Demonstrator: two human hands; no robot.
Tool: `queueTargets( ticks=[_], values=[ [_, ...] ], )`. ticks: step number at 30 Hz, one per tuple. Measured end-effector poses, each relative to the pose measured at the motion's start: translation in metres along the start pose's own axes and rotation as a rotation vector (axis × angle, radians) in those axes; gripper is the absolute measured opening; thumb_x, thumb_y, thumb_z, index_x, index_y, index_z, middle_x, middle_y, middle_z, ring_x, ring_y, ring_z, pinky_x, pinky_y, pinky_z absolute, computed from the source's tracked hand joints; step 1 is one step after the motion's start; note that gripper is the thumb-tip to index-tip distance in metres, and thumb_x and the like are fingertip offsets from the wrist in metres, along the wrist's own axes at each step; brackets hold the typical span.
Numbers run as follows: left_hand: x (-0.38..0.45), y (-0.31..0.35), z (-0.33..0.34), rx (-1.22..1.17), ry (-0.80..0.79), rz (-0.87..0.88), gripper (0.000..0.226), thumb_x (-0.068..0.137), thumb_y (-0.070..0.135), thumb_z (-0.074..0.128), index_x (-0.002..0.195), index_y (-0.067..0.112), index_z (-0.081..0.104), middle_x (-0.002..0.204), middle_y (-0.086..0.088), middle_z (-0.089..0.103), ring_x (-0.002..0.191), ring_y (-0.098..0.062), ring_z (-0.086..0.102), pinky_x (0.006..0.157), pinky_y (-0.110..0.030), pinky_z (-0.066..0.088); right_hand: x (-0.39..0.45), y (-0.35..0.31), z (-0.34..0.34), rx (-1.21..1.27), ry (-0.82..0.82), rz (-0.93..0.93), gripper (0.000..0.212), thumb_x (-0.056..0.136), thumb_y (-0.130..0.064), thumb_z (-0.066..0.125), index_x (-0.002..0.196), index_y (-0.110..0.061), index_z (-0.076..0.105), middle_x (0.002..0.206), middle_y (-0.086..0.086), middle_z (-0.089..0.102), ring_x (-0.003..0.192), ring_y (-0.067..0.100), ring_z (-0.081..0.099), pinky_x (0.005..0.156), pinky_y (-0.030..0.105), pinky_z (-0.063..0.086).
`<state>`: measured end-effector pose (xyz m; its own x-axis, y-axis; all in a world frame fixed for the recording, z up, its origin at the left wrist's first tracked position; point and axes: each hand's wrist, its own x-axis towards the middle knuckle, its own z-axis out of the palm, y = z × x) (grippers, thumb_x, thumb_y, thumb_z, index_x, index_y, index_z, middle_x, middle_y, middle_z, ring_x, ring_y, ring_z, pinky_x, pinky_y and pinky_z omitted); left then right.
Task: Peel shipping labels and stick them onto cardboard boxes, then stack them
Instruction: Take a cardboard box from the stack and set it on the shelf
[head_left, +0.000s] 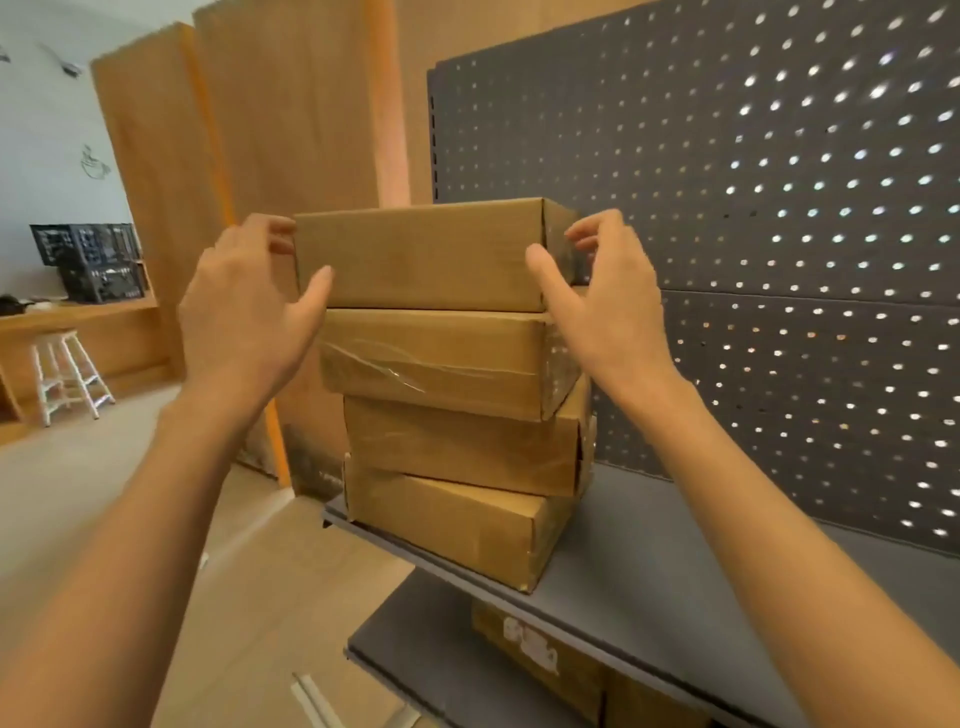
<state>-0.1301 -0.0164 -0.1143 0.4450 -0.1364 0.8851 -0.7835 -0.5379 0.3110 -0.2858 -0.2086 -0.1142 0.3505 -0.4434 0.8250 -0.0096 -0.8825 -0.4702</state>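
Stacking step: left hand and right hand grip the top box; next, I think, squaring it on the stack.

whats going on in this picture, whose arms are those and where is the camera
There is no machine here. The camera sits on a person's head, looking forward and down, so the arms are the wearer's own. The left hand and right hand sit at the two ends of the top box, fingers curled toward it; whether they grip it firmly is unclear. It tops a stack of four cardboard boxes on a grey shelf with a pegboard back. The second box has clear tape.
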Motion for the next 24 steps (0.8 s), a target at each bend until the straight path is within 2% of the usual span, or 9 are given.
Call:
queueTargets(
  ticks=[5, 8, 10, 12, 15, 17, 19, 21, 24],
  values=[
    [0.049, -0.034, 0.028, -0.298, -0.077, -0.16, 0.054, 0.085, 0.047, 0.06, 0.126, 0.013, 0.049, 0.127, -0.011, 0.051, 0.116, -0.025, 0.049, 0.096, -0.038, 0.039, 0.027, -0.019, 0.027, 0.175, 0.044, 0.313, 0.067, 0.086, -0.055, 0.053, 0.137, -0.016, 0.033, 0.134, 0.001, 0.038, 0.125, 0.017, 0.038, 0.104, 0.035, 0.034],
    [0.073, -0.05, 0.048, -0.549, -0.176, -0.378, 0.068, 0.08, 0.06, 0.058, 0.127, 0.012, 0.05, 0.127, -0.007, 0.054, 0.114, -0.02, 0.051, 0.094, -0.033, 0.041, 0.041, -0.022, 0.038, 0.245, 0.031, 0.48, 0.084, 0.082, -0.062, 0.052, 0.146, -0.015, 0.023, 0.145, 0.003, 0.033, 0.132, 0.019, 0.034, 0.106, 0.037, 0.032],
    [0.086, -0.055, 0.059, -0.761, -0.283, -0.555, 0.081, 0.068, 0.071, 0.059, 0.124, 0.012, 0.054, 0.114, -0.005, 0.061, 0.103, -0.02, 0.058, 0.085, -0.031, 0.045, 0.048, -0.022, 0.044, 0.289, 0.026, 0.572, 0.09, 0.08, -0.067, 0.052, 0.147, -0.013, 0.023, 0.147, 0.002, 0.033, 0.133, 0.019, 0.034, 0.105, 0.037, 0.031],
    [0.091, -0.057, 0.067, -0.925, -0.392, -0.659, 0.08, 0.07, 0.069, 0.059, 0.125, 0.012, 0.055, 0.096, 0.0, 0.059, 0.077, -0.011, 0.058, 0.064, -0.022, 0.044, 0.053, -0.024, 0.05, 0.287, 0.015, 0.623, 0.092, 0.077, -0.069, 0.053, 0.144, -0.012, 0.028, 0.145, 0.0, 0.038, 0.13, 0.02, 0.037, 0.104, 0.039, 0.033],
    [0.093, -0.061, 0.079, -1.021, -0.526, -0.697, 0.067, 0.076, 0.062, 0.06, 0.127, 0.019, 0.055, 0.099, 0.007, 0.061, 0.073, -0.004, 0.053, 0.058, -0.022, 0.039, 0.055, -0.027, 0.056, 0.3, -0.001, 0.67, 0.086, 0.074, -0.069, 0.055, 0.139, -0.014, 0.038, 0.137, -0.001, 0.045, 0.122, 0.021, 0.045, 0.098, 0.04, 0.039],
    [0.096, -0.063, 0.084, -1.074, -0.56, -0.678, 0.042, 0.081, 0.056, 0.059, 0.109, 0.024, 0.064, 0.083, 0.012, 0.06, 0.07, -0.002, 0.055, 0.06, -0.022, 0.041, 0.055, -0.027, 0.058, 0.307, -0.007, 0.675, 0.069, 0.076, -0.066, 0.055, 0.125, -0.017, 0.05, 0.123, -0.004, 0.052, 0.108, 0.015, 0.051, 0.084, 0.033, 0.043],
    [0.097, -0.061, 0.086, -1.116, -0.572, -0.683, 0.025, 0.084, 0.051, 0.058, 0.083, 0.026, 0.063, 0.071, 0.014, 0.059, 0.062, 0.0, 0.056, 0.057, -0.02, 0.043, 0.055, -0.027, 0.057, 0.327, -0.005, 0.655, 0.04, 0.081, -0.06, 0.056, 0.096, -0.023, 0.055, 0.098, -0.009, 0.054, 0.087, 0.005, 0.05, 0.066, 0.025, 0.038],
    [0.097, -0.061, 0.088, -1.112, -0.575, -0.671, 0.025, 0.083, 0.051, 0.057, 0.079, 0.026, 0.06, 0.072, 0.012, 0.058, 0.065, -0.003, 0.055, 0.057, -0.021, 0.042, 0.054, -0.029, 0.057, 0.349, -0.007, 0.634, 0.032, 0.083, -0.057, 0.056, 0.082, -0.025, 0.051, 0.088, -0.012, 0.051, 0.079, 0.002, 0.047, 0.062, 0.023, 0.034],
    [0.095, -0.064, 0.087, -1.123, -0.554, -0.66, 0.032, 0.077, 0.055, 0.059, 0.089, 0.025, 0.061, 0.08, 0.009, 0.06, 0.075, -0.008, 0.056, 0.06, -0.026, 0.043, 0.052, -0.031, 0.057, 0.354, 0.005, 0.607, 0.03, 0.083, -0.055, 0.056, 0.082, -0.026, 0.051, 0.09, -0.013, 0.052, 0.083, 0.002, 0.048, 0.064, 0.023, 0.035]
  ],
)
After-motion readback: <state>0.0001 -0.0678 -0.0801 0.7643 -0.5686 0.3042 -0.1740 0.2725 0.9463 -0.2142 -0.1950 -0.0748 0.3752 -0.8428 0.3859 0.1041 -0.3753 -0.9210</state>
